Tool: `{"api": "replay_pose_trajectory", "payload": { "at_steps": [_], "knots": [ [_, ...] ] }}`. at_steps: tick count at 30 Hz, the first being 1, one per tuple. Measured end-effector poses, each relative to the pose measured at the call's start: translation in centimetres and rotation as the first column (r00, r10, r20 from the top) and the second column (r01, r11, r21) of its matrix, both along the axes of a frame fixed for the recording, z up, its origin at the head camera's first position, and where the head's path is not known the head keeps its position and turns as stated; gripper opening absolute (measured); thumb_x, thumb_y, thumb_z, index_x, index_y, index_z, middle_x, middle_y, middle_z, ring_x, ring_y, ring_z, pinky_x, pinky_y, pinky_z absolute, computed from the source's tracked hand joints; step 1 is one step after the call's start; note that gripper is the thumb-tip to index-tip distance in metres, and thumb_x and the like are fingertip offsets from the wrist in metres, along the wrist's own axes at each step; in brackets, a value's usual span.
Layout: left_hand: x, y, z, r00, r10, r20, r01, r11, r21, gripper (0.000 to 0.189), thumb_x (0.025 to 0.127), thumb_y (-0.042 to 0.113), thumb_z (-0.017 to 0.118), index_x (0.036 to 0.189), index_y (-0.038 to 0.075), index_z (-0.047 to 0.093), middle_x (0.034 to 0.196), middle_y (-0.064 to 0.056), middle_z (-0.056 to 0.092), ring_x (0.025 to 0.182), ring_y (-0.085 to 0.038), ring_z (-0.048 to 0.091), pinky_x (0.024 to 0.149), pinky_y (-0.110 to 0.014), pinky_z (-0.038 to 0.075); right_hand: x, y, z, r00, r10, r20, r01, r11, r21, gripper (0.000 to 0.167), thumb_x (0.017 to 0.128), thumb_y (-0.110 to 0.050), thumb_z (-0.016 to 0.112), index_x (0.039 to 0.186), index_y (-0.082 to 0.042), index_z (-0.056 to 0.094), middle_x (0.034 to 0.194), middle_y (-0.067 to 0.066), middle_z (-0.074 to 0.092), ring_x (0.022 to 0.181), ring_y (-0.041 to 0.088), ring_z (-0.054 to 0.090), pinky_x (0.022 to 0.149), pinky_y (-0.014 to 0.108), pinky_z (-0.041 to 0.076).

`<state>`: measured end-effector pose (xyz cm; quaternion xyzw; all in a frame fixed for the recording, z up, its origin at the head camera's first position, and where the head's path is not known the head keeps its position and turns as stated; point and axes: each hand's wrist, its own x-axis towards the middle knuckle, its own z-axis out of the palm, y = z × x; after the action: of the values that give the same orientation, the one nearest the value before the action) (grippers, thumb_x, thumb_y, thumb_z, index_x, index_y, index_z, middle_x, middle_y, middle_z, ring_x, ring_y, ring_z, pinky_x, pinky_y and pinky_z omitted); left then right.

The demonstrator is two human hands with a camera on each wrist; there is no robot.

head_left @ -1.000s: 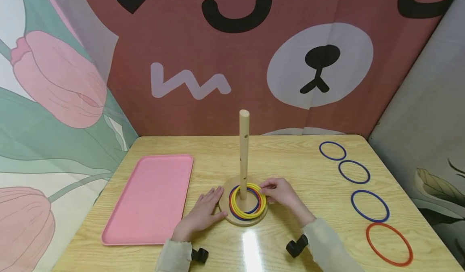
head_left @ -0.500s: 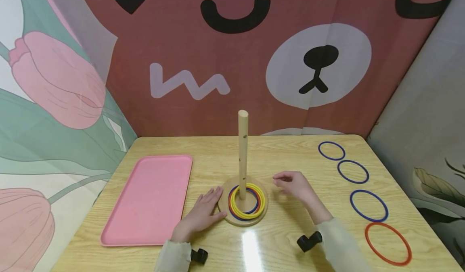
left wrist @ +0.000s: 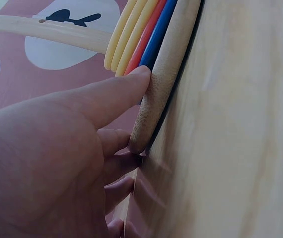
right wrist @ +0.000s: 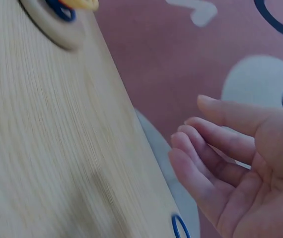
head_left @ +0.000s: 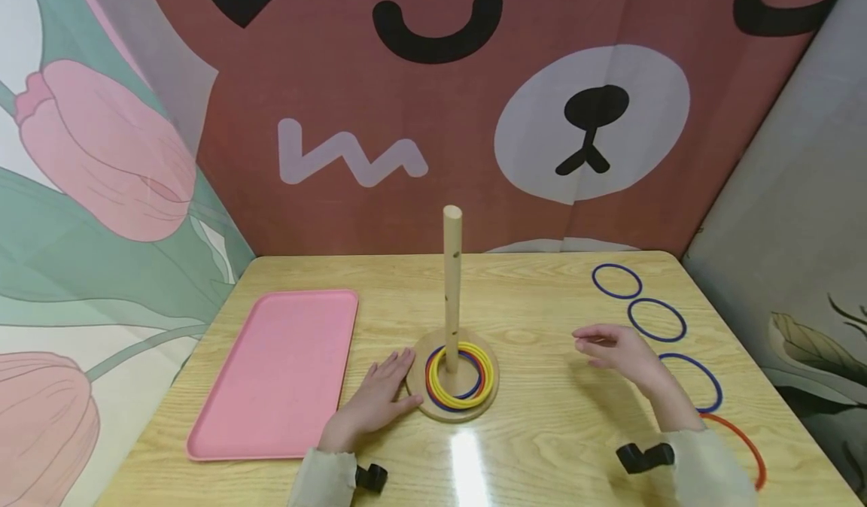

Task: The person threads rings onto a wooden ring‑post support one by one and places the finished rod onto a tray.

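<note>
A wooden peg (head_left: 452, 289) stands on a round wooden base (head_left: 418, 368). Round its foot lie stacked rings: several yellow rings (left wrist: 119, 47) on top, a red ring (left wrist: 144, 44) beneath, and blue (left wrist: 160, 43) lowest. My left hand (head_left: 371, 404) touches the left edge of the base, thumb on the rim and fingers extended along its side. To the right of the base, my right hand (head_left: 623, 353) is raised above the table with loosely bent fingers and nothing in them. Nearest to it are a blue ring (head_left: 721, 398) and a red ring (head_left: 750, 444), both partly hidden by the arm.
A pink tray (head_left: 278, 371) lies on the table's left side. At the back right rest two more blue rings, one farther back (head_left: 641, 287) and one closer (head_left: 629, 313). A printed cloth (head_left: 339, 214) hangs behind the table.
My right hand has let go of the top yellow ring and moved right, away from the peg toward the loose rings. The left hand stays at the base.
</note>
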<state>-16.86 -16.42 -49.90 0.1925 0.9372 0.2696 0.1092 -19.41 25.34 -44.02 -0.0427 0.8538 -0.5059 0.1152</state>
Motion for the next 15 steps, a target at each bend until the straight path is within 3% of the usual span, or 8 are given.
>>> {"api": "replay_pose_trajectory", "payload": {
  "at_steps": [8,15],
  "knots": [
    [-0.1,0.0,-0.1,1.000,0.005,0.002,-0.005,1.000,-0.007,0.080,0.095,0.048,0.056,0.154,0.008,0.022,0.161,-0.012,0.021,0.149,-0.036,0.018,0.120,-0.061,0.010,2.1,4.7,-0.2,1.000,-0.024,0.008,0.024,0.997,0.071,0.050,0.096,-0.026,0.061,0.130,0.011,0.053,0.125,0.029,0.060,0.088,-0.009,0.061,0.080,0.035,0.060],
    [-0.2,0.1,-0.2,1.000,0.004,-0.006,-0.004,1.000,-0.005,0.080,0.094,0.048,0.056,0.154,0.008,0.022,0.161,-0.012,0.022,0.149,-0.036,0.019,0.120,-0.061,0.010,3.7,8.1,-0.6,0.993,-0.110,0.049,0.102,0.986,0.134,0.055,0.096,-0.030,0.061,0.131,0.011,0.051,0.121,0.022,0.065,0.085,-0.010,0.060,0.077,0.031,0.060]
  ]
}}
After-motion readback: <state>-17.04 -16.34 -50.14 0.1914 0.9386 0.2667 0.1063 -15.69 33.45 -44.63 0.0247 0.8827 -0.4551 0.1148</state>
